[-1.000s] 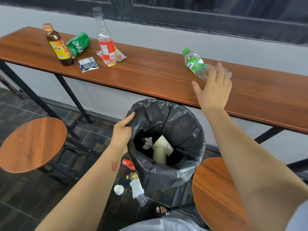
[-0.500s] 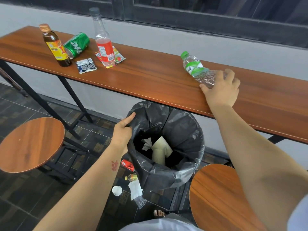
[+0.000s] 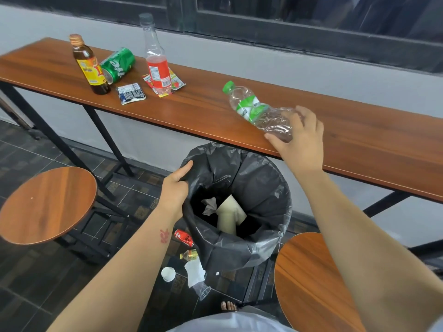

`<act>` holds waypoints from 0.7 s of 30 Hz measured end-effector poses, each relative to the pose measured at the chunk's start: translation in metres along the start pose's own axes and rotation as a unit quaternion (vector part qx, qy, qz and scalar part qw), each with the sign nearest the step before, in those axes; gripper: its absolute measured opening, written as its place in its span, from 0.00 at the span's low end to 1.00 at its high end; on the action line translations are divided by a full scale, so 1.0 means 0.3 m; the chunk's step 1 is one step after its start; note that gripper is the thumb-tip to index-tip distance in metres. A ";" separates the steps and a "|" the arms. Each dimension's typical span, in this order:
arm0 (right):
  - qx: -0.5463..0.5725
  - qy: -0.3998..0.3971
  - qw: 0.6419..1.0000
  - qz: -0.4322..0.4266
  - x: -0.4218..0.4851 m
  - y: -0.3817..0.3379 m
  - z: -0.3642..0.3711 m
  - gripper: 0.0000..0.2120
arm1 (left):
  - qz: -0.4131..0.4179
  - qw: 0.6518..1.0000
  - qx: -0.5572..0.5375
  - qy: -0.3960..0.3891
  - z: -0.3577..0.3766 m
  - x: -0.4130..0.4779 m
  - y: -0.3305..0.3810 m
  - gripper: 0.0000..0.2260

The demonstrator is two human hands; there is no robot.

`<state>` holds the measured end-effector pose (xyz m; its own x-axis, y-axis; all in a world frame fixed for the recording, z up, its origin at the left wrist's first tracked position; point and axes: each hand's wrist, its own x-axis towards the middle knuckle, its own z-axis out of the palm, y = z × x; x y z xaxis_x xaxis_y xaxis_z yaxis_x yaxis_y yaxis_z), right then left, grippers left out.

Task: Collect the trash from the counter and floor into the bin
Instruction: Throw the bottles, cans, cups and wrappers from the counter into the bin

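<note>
My right hand [image 3: 300, 137] grips the crushed base of a clear plastic bottle [image 3: 249, 105] with a green cap, held just above the counter's [image 3: 215, 121] front edge. My left hand [image 3: 176, 188] pinches the left rim of the black bin liner [image 3: 242, 188]; paper and a beige cup lie inside the bin. On the counter's left stand a brown bottle [image 3: 90, 65] and a red-labelled clear bottle [image 3: 157, 58], with a green can [image 3: 117, 64] on its side and two wrappers [image 3: 131, 93]. On the floor lie a red can [image 3: 184, 237], small bottle [image 3: 189, 255], white cup [image 3: 168, 274], tissue [image 3: 195, 271].
Two round wooden stools flank the bin, the left stool [image 3: 45, 204] and the right stool [image 3: 316, 283]. Black metal counter legs [image 3: 105, 142] stand behind the left stool. A clear plastic cup [image 3: 203, 292] lies by my foot [image 3: 229, 306]. Dark tiled floor below.
My right hand came down on the clear bottle, closed around its base and drew it toward the counter's front edge. The left hand stayed on the bin liner.
</note>
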<state>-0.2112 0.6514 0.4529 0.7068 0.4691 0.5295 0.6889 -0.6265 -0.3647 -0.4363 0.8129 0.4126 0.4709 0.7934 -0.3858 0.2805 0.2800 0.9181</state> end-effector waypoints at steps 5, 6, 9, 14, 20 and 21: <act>0.020 0.021 0.995 -0.098 -0.132 -0.081 0.031 0.27 | -0.007 1.000 -0.018 0.005 -0.066 0.005 -0.011 0.30; 0.022 0.028 0.993 -0.111 -0.155 -0.096 0.034 0.27 | -0.006 1.000 -0.021 0.009 -0.081 0.006 -0.014 0.30; 0.017 0.035 0.987 -0.158 -0.223 -0.139 0.040 0.26 | -0.001 0.999 -0.028 0.025 -0.122 0.008 -0.021 0.30; 0.026 -0.047 0.978 -0.200 -0.349 -0.166 0.076 0.27 | 0.003 0.998 -0.034 0.056 -0.175 -0.009 -0.026 0.29; -0.048 -0.251 0.956 -0.145 -0.374 -0.172 0.123 0.30 | 0.019 0.997 -0.029 0.069 -0.203 -0.046 -0.015 0.26; -0.059 -0.270 0.950 -0.148 -0.372 -0.181 0.135 0.31 | 0.020 0.997 -0.024 0.071 -0.205 -0.047 -0.017 0.26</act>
<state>-0.3211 0.6583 0.3826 0.4866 0.8661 0.1141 0.8699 -0.4683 -0.1549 -0.4958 0.8334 0.4190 0.3568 0.8719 -0.3355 0.2213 0.2700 0.9371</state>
